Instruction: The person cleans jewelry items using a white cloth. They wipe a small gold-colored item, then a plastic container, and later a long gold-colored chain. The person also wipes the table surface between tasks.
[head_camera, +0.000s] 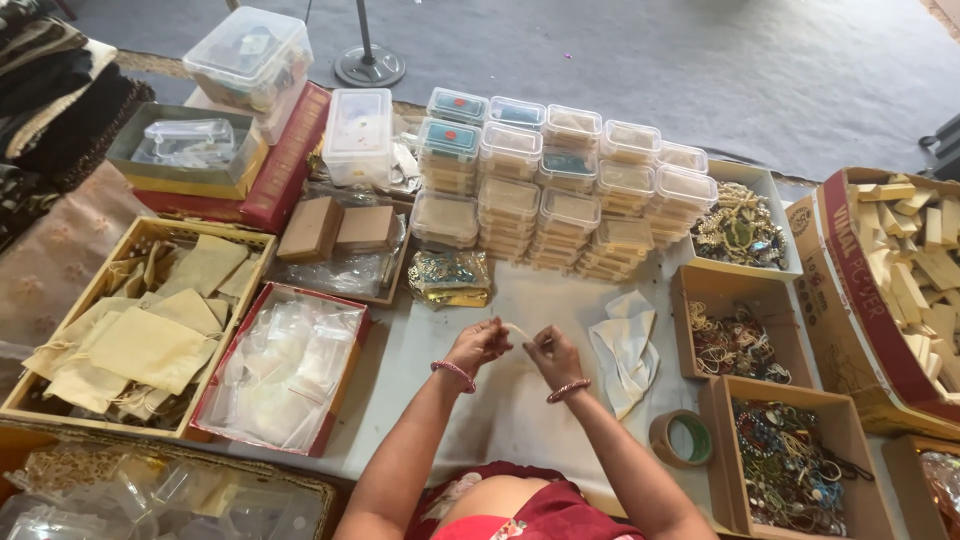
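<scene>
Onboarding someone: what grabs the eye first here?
The stacks of clear lidded boxes at the table's middle back. Below them, the left hand and right hand pinch a small pale item together. Open boxes of tangled bangles sit right, cloth pouches left.

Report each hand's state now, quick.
Left hand: fingers pinched shut on one end of a small pale strip.
Right hand: fingers pinched shut on its other end.

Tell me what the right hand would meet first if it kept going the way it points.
The right hand points toward the left hand, so it would likely meet that first; the small pale item pinched between them lies in that line.
</scene>
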